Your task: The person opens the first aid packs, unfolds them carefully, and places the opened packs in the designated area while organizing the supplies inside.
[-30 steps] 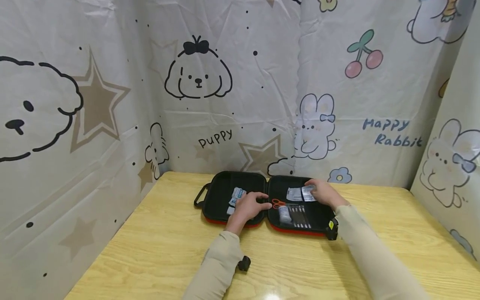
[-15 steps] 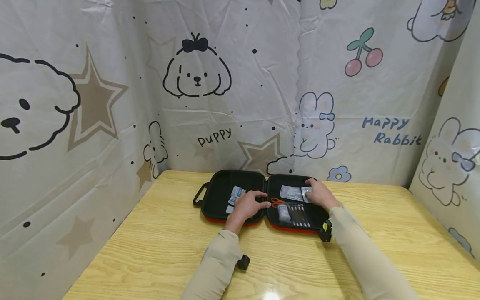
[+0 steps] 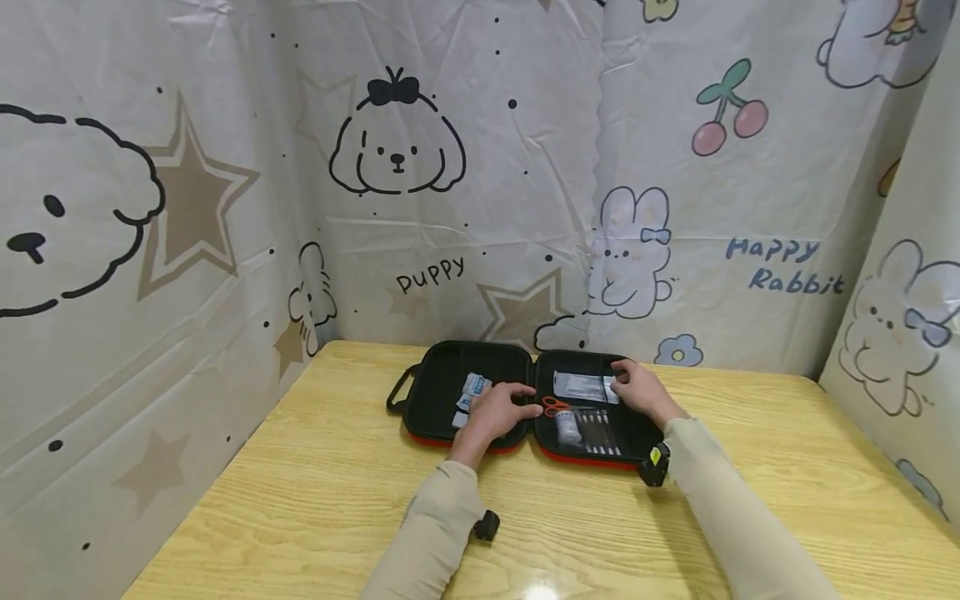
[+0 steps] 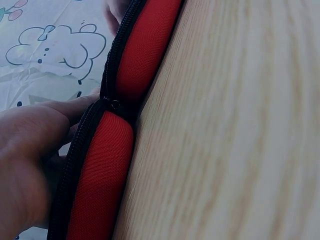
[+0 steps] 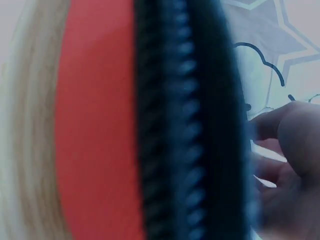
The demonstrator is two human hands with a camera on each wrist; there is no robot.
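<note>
A black-lined zip case (image 3: 438, 379) with a red shell (image 4: 102, 175) lies unfolded on the table. In its right half, my right hand (image 3: 647, 392) pinches the right end of a flat silvery packet (image 3: 576, 386), which lies along the far part of the lining. Over the left half, near the hinge, is my left hand (image 3: 492, 413), thumb and fingers apart, beside blue-and-white packets (image 3: 474, 388) that it partly covers. Orange-handled scissors (image 3: 556, 407), a whitish roll (image 3: 567, 428) and cotton swabs (image 3: 597, 431) sit in the right half. The zip edge hides part of my right fingers (image 5: 272, 122).
The case's black handle (image 3: 400, 390) sticks out at its left side. Behind the wooden table (image 3: 300, 492) hangs a printed cloth (image 3: 517, 208), close to the case's far edge. A black wrist camera (image 3: 487, 526) sits at my left sleeve.
My right hand has moved slightly left with the silvery packet, which has slid left along the lining toward the hinge. The left hand has stayed in place.
</note>
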